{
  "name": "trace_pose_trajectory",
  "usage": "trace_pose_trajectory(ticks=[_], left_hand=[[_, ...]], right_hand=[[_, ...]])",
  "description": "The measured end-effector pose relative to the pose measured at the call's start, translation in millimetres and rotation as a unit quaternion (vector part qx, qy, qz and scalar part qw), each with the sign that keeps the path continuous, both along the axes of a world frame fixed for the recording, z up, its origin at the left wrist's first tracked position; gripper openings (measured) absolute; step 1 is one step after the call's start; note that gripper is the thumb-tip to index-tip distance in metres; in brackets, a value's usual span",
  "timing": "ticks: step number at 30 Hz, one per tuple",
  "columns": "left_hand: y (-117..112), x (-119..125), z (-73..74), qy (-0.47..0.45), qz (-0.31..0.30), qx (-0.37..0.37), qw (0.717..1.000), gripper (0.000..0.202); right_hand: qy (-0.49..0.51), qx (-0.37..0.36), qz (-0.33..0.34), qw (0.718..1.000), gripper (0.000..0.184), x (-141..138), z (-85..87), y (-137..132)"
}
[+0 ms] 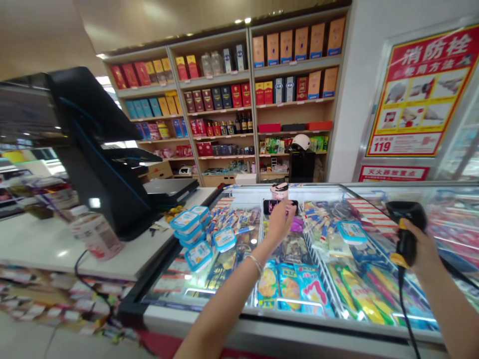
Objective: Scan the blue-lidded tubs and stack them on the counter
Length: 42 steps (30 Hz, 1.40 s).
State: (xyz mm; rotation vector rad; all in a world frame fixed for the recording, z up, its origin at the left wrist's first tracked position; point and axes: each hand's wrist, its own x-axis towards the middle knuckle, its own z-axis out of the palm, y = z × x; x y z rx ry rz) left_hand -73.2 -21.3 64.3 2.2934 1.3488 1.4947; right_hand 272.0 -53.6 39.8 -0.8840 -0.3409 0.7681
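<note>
My left hand [280,220] reaches out over the glass lid of a freezer chest [262,319], a bracelet on its wrist. Its fingers are pinched on a dark phone [270,206] lying on the glass. Just behind the phone stands a small round cup with a patterned lid [279,190]. My right hand [419,249] is at the right, fingers wrapped round the handle of a black and yellow barcode scanner [406,227]; the scanner's cable [404,309] hangs down toward the front edge.
Under the glass lie packaged ice creams and blue tubs [198,234]. A black till screen [93,144] stands on the white counter [37,244] at the left, beside a blurred container [96,235]. Shelves of boxed goods [232,99] fill the back wall; a red notice [419,94] hangs at the right.
</note>
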Motion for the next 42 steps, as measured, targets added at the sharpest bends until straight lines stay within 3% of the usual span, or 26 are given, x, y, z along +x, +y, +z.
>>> trace_pose_trajectory(ticks=[2,4,7,10,13,16,21,26,28,31,33,36,38,42], left_hand=[[-6,-53,16.7,0.054,0.076,0.007,0.996,0.025],[-8,-106,23.0,0.109,0.188,0.032,0.976,0.023],[-10,-167,14.6,0.17,0.325,0.045,0.929,0.016],[-11,-197,-0.6,0.19,0.362,0.018,0.912,0.007],[-13,-200,-9.0,0.211,0.372,-0.051,0.902,0.008],[-13,-187,-10.7,0.245,0.375,-0.166,0.879,0.019],[-10,-167,-14.7,0.239,0.376,-0.252,0.859,0.035],[-5,-171,-22.8,0.176,0.36,-0.305,0.864,0.034],[-4,-176,-25.5,0.158,0.355,-0.275,0.88,0.026],[-1,-181,-27.6,0.063,0.332,-0.145,0.93,0.02],[2,-182,-27.6,-0.053,0.249,-0.064,0.965,0.021],[1,-180,-26.4,-0.181,0.123,0.001,0.976,0.024],[-3,-177,-25.8,-0.175,0.122,0.034,0.976,0.023],[-12,-173,-26.5,-0.058,0.169,0.083,0.98,0.016]], right_hand=[[-0.034,0.056,0.047,0.997,0.01,-17,5.9,1],[-0.05,0.082,0.091,0.991,0.015,-45,14.3,4],[-0.072,0.086,0.178,0.978,0.029,-108,30.3,8],[-0.097,0.07,0.266,0.956,0.044,-180,41.1,7],[-0.108,0.065,0.33,0.935,0.05,-240,36.5,4],[-0.099,0.048,0.37,0.923,0.056,-274,17.8,-1],[-0.129,0.005,0.452,0.883,0.057,-288,-12.9,-15],[-0.147,-0.008,0.479,0.865,0.055,-292,-25.7,-23],[-0.148,-0.011,0.486,0.861,0.055,-294,-28.5,-23],[-0.148,-0.007,0.496,0.855,0.056,-295,-30.9,-22],[-0.147,0.001,0.497,0.855,0.059,-296,-30.8,-22],[-0.14,0.01,0.489,0.861,0.062,-296,-28.7,-24],[-0.141,0.006,0.481,0.865,0.062,-296,-26.8,-24],[-0.147,-0.014,0.445,0.883,0.065,-296,-24.5,-23]])
